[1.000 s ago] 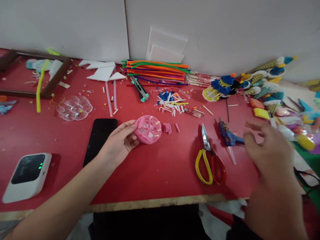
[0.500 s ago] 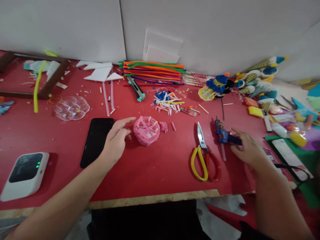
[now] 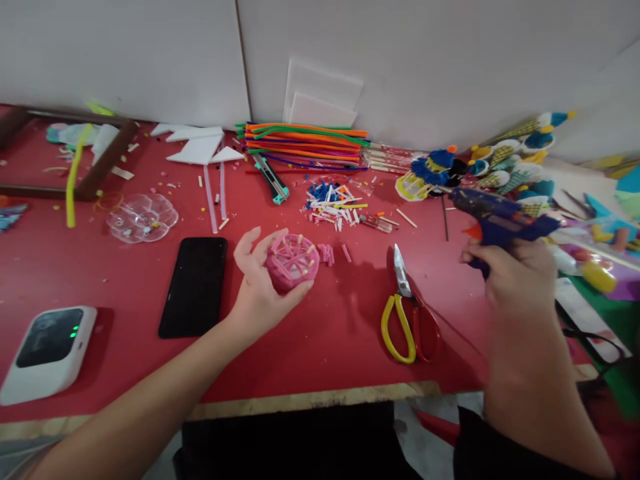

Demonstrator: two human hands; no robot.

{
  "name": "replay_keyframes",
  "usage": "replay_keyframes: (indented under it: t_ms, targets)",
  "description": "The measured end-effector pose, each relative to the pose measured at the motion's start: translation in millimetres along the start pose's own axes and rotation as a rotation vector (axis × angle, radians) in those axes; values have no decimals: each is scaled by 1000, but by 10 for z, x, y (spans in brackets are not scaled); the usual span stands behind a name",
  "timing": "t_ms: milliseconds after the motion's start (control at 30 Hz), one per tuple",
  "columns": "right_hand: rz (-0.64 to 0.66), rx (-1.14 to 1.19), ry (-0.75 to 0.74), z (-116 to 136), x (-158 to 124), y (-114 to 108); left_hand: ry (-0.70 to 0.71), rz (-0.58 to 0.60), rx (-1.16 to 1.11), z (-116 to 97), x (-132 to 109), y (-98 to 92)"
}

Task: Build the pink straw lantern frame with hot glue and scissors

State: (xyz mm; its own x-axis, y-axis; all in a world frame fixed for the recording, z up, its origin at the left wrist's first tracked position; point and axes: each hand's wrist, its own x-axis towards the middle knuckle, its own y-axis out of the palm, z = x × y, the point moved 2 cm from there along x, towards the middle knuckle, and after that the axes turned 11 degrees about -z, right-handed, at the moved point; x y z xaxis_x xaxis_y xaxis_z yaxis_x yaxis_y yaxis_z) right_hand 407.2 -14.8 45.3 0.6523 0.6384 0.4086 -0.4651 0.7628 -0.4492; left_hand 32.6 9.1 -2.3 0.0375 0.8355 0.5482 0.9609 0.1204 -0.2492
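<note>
My left hand [image 3: 263, 287] curves round a small pink woven basket [image 3: 293, 260], thumb along its near side and fingers at its left. Short pale stubs stand around the basket's rim. My right hand [image 3: 517, 273] grips a dark blue glue gun [image 3: 493, 210] by its handle, raised above the table, its nozzle pointing left. An orange trigger shows by my fingers. Just right of the basket lie short pink pieces [image 3: 327, 254]. Between my hands rest scissors [image 3: 403, 297] with one yellow and one red handle.
A black phone [image 3: 194, 287] and a white device [image 3: 47, 357] lie at left. Behind are a teal cutter [image 3: 270, 177], pipe cleaners [image 3: 305, 143], cut bits [image 3: 333, 200] and a clear flower-shaped tray [image 3: 143, 218]. Blue-and-yellow figures [image 3: 433, 167] and craft pieces crowd the right.
My right hand has picked up the glue gun from the table and lifted it. My left hand has moved from beside the basket to close round it.
</note>
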Motion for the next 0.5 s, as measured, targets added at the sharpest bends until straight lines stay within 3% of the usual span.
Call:
replay_keyframes:
  t_ms: [100,233,333,500]
  targets:
    - [115,384,129,355,-31,194,40,130,-35,-48,28,-81]
    - [286,638,92,699,-200,378,83,312,26,-59,41,-154]
    - [392,705,81,686,-372,508,-26,282,-74,-6,22,-137]
    - [493,620,171,485,-605,664,-233,238,-209,10,-1,-70]
